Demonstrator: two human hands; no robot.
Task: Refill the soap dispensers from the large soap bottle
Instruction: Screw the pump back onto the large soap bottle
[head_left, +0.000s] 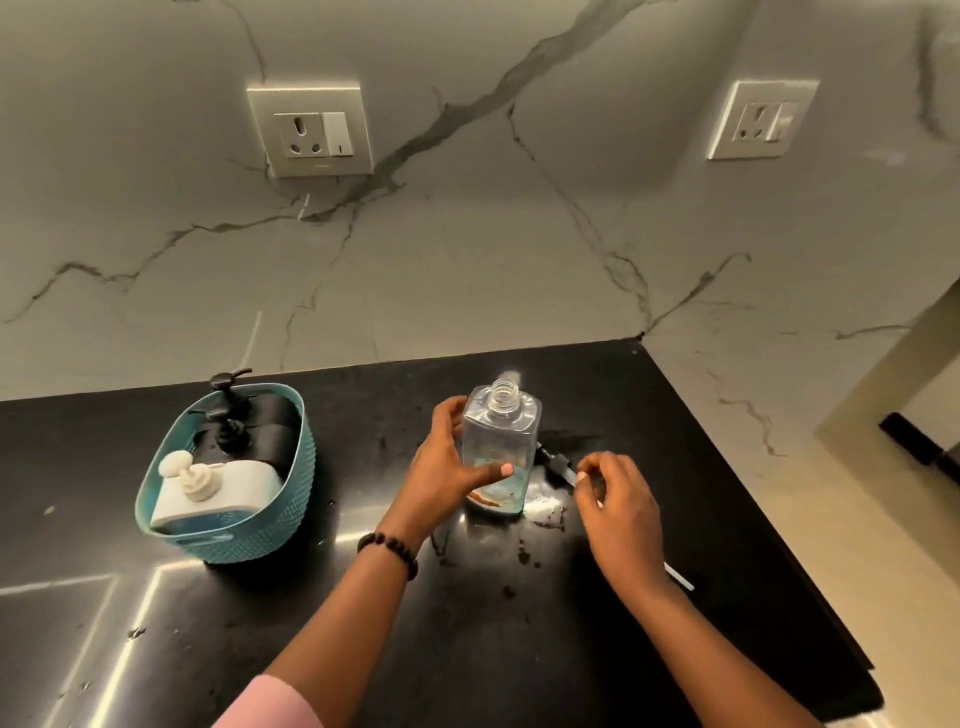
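A home kitchen or bathroom corner: a polished black stone table (260, 649) meets a veined marble wall (467, 270) with two switched sockets, upper left (310, 130) and upper right (762, 119); a teal basket (249, 530) holds pump bottles.

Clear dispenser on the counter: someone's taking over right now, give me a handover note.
Left hand grips the clear dispenser, upright on the black counter, neck open, nearly empty.
Right hand hovers over the removed pump lying to the dispenser's right; whether it holds it is unclear.
Teal basket to the left holds a white pump bottle and two black pump bottles.
Done: pump off.
Left: fill the dispenser, refit the pump, then the others.
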